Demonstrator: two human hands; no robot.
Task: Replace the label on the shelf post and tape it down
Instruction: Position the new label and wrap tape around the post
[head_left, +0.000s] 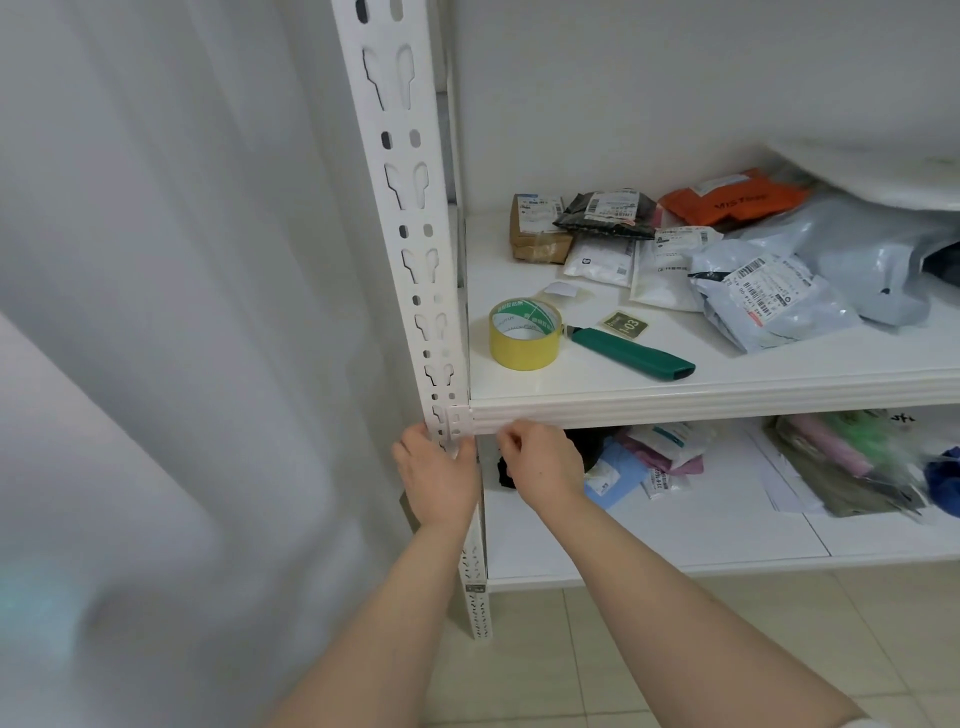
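Now the left hand (439, 470) grasps the post (410, 218). At its 3 o'clock, the right hand (540, 460) curls its fingers; I cannot tell around what. The tape (524, 353) lies at 1 o'clock.

A parcel storeroom or small pickup point: a white slotted-steel shelving unit (717, 402) holds a heap of labelled courier bags and parcels (748, 260), standing on a tiled floor (675, 623) by plain white walls.
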